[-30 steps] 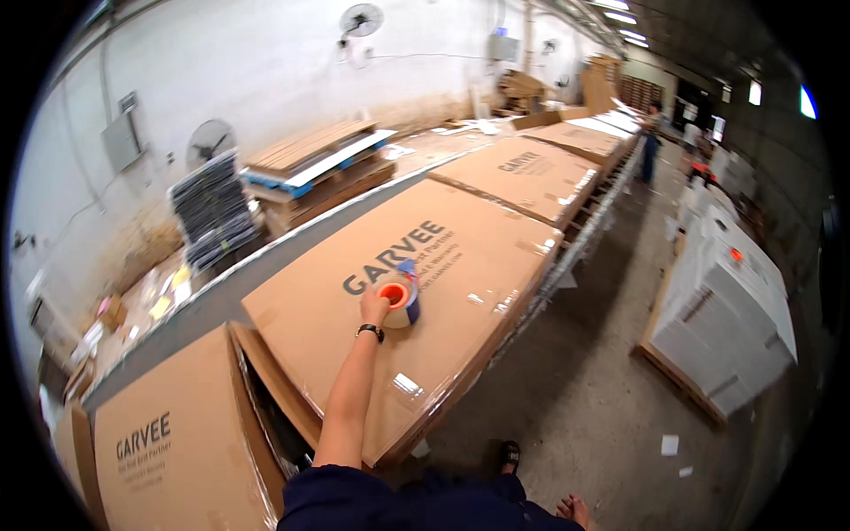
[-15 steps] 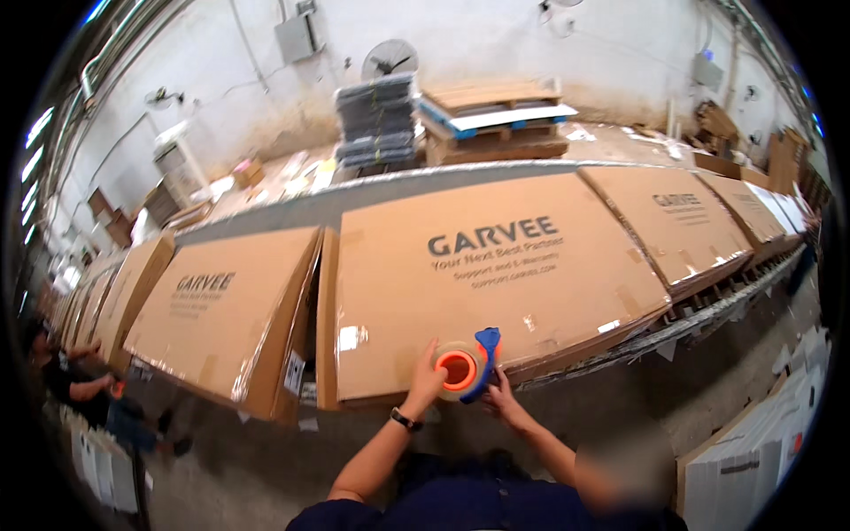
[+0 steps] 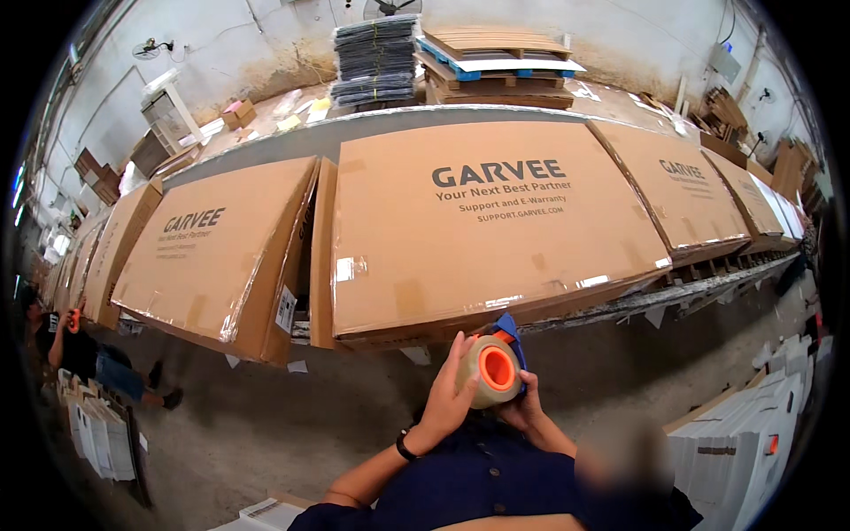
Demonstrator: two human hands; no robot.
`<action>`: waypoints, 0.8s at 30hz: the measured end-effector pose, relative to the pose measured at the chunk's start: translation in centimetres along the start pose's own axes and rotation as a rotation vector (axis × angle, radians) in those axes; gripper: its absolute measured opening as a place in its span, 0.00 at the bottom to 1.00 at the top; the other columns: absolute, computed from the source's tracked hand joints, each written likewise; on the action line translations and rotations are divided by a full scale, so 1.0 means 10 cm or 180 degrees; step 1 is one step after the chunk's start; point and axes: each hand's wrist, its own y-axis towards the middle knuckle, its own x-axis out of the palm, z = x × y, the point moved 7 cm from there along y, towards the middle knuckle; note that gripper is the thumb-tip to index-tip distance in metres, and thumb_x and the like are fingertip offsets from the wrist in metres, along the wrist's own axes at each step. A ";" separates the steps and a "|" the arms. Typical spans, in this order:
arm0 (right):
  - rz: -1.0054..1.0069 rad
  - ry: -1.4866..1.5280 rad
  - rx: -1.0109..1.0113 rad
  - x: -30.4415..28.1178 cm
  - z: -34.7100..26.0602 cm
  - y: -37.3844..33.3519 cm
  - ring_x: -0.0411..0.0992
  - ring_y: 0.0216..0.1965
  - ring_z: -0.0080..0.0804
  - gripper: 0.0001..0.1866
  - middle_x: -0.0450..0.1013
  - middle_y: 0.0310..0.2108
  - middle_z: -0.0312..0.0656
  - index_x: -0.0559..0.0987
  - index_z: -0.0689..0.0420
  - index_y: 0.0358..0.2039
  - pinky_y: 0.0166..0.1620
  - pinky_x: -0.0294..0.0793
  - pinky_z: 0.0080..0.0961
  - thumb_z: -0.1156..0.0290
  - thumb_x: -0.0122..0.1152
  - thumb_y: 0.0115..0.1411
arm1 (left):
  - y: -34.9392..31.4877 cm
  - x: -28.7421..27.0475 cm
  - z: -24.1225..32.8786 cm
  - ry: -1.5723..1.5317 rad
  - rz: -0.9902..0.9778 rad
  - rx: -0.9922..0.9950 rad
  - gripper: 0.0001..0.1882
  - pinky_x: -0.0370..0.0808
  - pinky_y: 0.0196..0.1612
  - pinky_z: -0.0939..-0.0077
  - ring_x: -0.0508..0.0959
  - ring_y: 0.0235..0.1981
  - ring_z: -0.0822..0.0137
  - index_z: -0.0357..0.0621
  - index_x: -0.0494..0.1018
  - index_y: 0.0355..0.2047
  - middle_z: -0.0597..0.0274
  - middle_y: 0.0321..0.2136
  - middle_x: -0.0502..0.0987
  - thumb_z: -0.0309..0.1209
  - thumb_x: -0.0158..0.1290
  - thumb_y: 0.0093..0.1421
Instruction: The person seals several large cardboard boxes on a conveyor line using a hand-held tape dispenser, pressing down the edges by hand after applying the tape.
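Orange-cored tape roll [image 3: 492, 370] sits cupped in my left hand [image 3: 449, 394], fingers curled round it; my right hand [image 3: 522, 409] grips the blue dispenser [image 3: 512, 334], best held steady

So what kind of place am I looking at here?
Most likely a warehouse or packing floor: large flat brown cardboard cartons lie in a row on a long conveyor line, flattened cardboard is stacked on pallets behind, and both hands hold an orange-cored tape dispenser.
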 end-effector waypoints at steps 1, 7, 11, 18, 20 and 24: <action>0.0034 -0.0002 -0.0041 -0.02 0.04 -0.08 0.59 0.60 0.39 0.39 0.61 0.59 0.44 0.62 0.54 0.60 0.62 0.57 0.42 0.44 0.51 0.53 | -0.01 -0.05 -0.02 -0.0034 -0.0041 0.0006 0.27 0.53 0.63 0.69 0.59 0.62 0.60 0.34 0.53 0.61 0.48 0.60 0.60 0.24 0.44 0.62; -0.0233 0.0735 0.0328 0.01 0.59 -0.42 0.61 0.59 0.38 0.41 0.61 0.60 0.44 0.62 0.52 0.60 0.61 0.58 0.41 0.35 0.46 0.55 | -0.06 -0.45 -0.36 0.0252 -0.0572 0.0014 0.24 0.58 0.61 0.68 0.64 0.58 0.58 0.40 0.64 0.55 0.54 0.54 0.66 0.30 0.52 0.57; -0.1270 0.1394 0.0889 -0.33 1.14 -0.32 0.65 0.52 0.49 0.41 0.64 0.54 0.53 0.63 0.54 0.59 0.50 0.71 0.38 0.35 0.46 0.56 | -0.20 -0.46 -0.77 0.0764 -0.0972 0.0275 0.26 0.60 0.60 0.68 0.65 0.57 0.56 0.41 0.65 0.54 0.53 0.52 0.67 0.29 0.55 0.54; -0.0861 0.2635 0.1709 0.26 1.40 -0.39 0.65 0.43 0.42 0.38 0.61 0.48 0.57 0.64 0.59 0.57 0.45 0.73 0.31 0.41 0.54 0.56 | -0.21 -1.07 -1.57 0.0626 -0.0759 -0.0489 0.23 0.69 0.53 0.73 0.72 0.50 0.67 0.41 0.67 0.52 0.58 0.47 0.72 0.21 0.53 0.55; -0.0815 0.2352 0.1599 0.31 1.47 -0.34 0.65 0.43 0.42 0.38 0.62 0.48 0.56 0.65 0.59 0.56 0.46 0.73 0.32 0.41 0.53 0.56 | -0.20 -1.26 -1.73 0.0896 -0.0558 -0.0522 0.20 0.70 0.51 0.74 0.72 0.49 0.67 0.40 0.68 0.50 0.58 0.45 0.73 0.21 0.52 0.56; -0.0373 0.2178 0.1051 -0.02 1.53 -0.17 0.64 0.45 0.43 0.37 0.64 0.47 0.51 0.67 0.59 0.53 0.48 0.70 0.34 0.40 0.51 0.56 | -0.21 -1.25 -1.66 0.0737 -0.0261 -0.0472 0.15 0.71 0.49 0.76 0.74 0.45 0.70 0.37 0.70 0.47 0.58 0.42 0.76 0.22 0.50 0.58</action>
